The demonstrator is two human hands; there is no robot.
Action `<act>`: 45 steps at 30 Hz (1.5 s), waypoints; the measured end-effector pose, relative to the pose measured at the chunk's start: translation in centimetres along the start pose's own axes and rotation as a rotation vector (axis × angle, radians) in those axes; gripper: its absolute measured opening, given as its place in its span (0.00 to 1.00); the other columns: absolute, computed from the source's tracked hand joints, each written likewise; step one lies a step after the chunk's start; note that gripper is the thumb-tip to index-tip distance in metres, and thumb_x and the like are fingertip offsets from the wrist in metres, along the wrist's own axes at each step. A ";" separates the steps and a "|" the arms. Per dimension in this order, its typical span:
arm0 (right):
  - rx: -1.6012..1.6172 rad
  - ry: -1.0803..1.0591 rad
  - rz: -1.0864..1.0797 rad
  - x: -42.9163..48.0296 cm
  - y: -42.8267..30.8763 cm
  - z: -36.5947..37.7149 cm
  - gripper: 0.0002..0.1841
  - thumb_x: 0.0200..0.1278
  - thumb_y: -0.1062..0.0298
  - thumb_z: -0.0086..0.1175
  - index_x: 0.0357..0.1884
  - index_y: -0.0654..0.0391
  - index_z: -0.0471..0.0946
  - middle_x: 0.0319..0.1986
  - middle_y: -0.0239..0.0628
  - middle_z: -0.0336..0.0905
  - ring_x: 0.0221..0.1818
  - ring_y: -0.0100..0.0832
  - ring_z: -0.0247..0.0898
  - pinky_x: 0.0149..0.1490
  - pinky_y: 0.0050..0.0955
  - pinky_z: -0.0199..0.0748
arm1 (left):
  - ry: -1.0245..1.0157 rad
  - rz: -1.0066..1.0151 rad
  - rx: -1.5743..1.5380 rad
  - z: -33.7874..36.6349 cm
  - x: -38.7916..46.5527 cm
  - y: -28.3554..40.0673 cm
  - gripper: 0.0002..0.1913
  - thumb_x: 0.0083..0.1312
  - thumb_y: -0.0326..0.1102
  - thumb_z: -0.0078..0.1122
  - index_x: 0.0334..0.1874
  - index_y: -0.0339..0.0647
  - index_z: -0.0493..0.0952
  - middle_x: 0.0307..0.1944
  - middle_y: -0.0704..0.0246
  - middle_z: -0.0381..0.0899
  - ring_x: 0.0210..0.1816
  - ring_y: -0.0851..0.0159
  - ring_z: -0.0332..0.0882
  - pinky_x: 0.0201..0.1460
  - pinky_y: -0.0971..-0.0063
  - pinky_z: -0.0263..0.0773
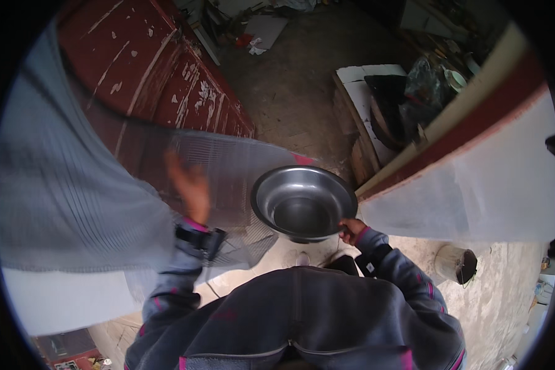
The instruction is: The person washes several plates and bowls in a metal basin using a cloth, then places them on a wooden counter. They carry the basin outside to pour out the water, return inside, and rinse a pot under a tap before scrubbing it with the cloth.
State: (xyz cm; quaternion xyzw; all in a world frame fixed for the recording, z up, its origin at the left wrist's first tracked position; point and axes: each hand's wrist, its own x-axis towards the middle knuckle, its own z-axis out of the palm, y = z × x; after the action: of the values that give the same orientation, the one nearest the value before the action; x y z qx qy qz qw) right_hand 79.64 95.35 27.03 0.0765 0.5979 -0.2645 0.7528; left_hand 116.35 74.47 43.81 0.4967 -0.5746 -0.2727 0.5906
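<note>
My right hand [352, 231] grips the rim of a wide metal basin [304, 200] at its near right side. The basin is held out in front of my body, and its inside shows no contents apart from dark shading. Blurred by motion, my left hand [189, 187] is raised with nothing in it, against a grey mesh door curtain [88, 185]. The curtain spreads from the left and reaches behind the basin. Whether the left hand touches the mesh I cannot tell.
A worn red door [166, 69] stands beyond the curtain. Right of the doorway, past a red-edged frame [467, 129], a white-tiled counter [354, 76] bears a dark wok-like vessel [384, 111] and a plastic bag [423, 83]. A cylindrical bucket [456, 264] stands on the ground at right.
</note>
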 end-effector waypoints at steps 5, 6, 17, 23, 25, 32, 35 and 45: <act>0.037 -0.047 -0.060 4.3 -11.0 4.7 0.07 0.57 0.65 0.53 0.33 0.54 0.69 0.20 0.39 0.71 0.15 0.25 0.62 0.14 0.18 0.56 | -0.409 -0.040 -0.174 16.9 5.9 0.9 0.50 0.54 0.17 0.55 0.73 0.52 0.34 0.69 0.51 0.44 0.59 0.55 0.65 0.50 0.72 0.70; 0.003 -0.106 -0.083 5.2 -13.7 4.9 0.07 0.57 0.65 0.53 0.34 0.55 0.69 0.20 0.40 0.71 0.15 0.25 0.63 0.15 0.18 0.57 | -0.394 -0.063 -0.223 18.2 9.4 0.0 0.50 0.54 0.18 0.56 0.73 0.52 0.34 0.68 0.51 0.46 0.57 0.56 0.67 0.50 0.71 0.71; 0.019 -0.068 -0.295 13.2 -41.7 2.5 0.11 0.57 0.61 0.50 0.28 0.59 0.74 0.15 0.40 0.72 0.09 0.26 0.58 0.12 0.23 0.55 | -0.392 -0.780 -0.307 17.8 30.7 -8.5 0.30 0.66 0.31 0.53 0.68 0.47 0.52 0.54 0.57 0.71 0.50 0.56 0.77 0.50 0.63 0.76; 0.394 -0.044 -0.327 21.0 -56.9 -1.4 0.08 0.57 0.64 0.52 0.26 0.56 0.71 0.16 0.43 0.74 0.11 0.29 0.62 0.14 0.23 0.57 | -0.622 -0.985 -0.542 27.0 36.6 -20.2 0.23 0.66 0.36 0.54 0.61 0.37 0.63 0.54 0.51 0.71 0.54 0.49 0.73 0.57 0.57 0.70; 0.350 0.128 -0.334 23.2 -61.8 -2.7 0.10 0.59 0.62 0.48 0.30 0.59 0.71 0.14 0.41 0.73 0.07 0.29 0.60 0.11 0.24 0.57 | -0.619 -1.042 -0.688 32.1 38.9 -25.1 0.23 0.65 0.36 0.54 0.60 0.35 0.63 0.54 0.50 0.70 0.56 0.48 0.71 0.59 0.56 0.68; 0.577 0.202 -0.401 28.7 -72.0 -8.2 0.07 0.54 0.68 0.48 0.23 0.59 0.67 0.15 0.40 0.69 0.10 0.29 0.60 0.11 0.21 0.58 | -0.794 -1.052 -0.609 47.8 51.4 -30.7 0.18 0.66 0.33 0.52 0.57 0.33 0.66 0.51 0.52 0.73 0.52 0.52 0.74 0.54 0.60 0.71; 0.771 0.188 -0.740 35.8 -73.2 -12.0 0.04 0.54 0.73 0.45 0.30 0.60 0.72 0.24 0.41 0.76 0.22 0.35 0.73 0.20 0.28 0.69 | -0.816 -1.005 -0.455 53.8 57.2 -30.1 0.17 0.66 0.32 0.51 0.56 0.34 0.67 0.49 0.54 0.75 0.50 0.54 0.76 0.52 0.63 0.73; 0.457 0.486 -0.645 40.0 -69.2 -18.3 0.10 0.57 0.64 0.44 0.24 0.57 0.75 0.20 0.33 0.74 0.22 0.30 0.66 0.31 0.27 0.68 | -0.816 -1.109 -0.489 63.2 68.7 -33.6 0.18 0.63 0.32 0.54 0.55 0.38 0.69 0.46 0.58 0.77 0.45 0.57 0.77 0.51 0.65 0.73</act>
State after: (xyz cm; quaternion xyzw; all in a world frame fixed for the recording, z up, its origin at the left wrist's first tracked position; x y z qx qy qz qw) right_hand 35.81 32.29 -1.72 0.1101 0.6767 -0.5846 0.4338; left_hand 77.87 -16.21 31.86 0.4276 -0.3356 -0.8156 0.1986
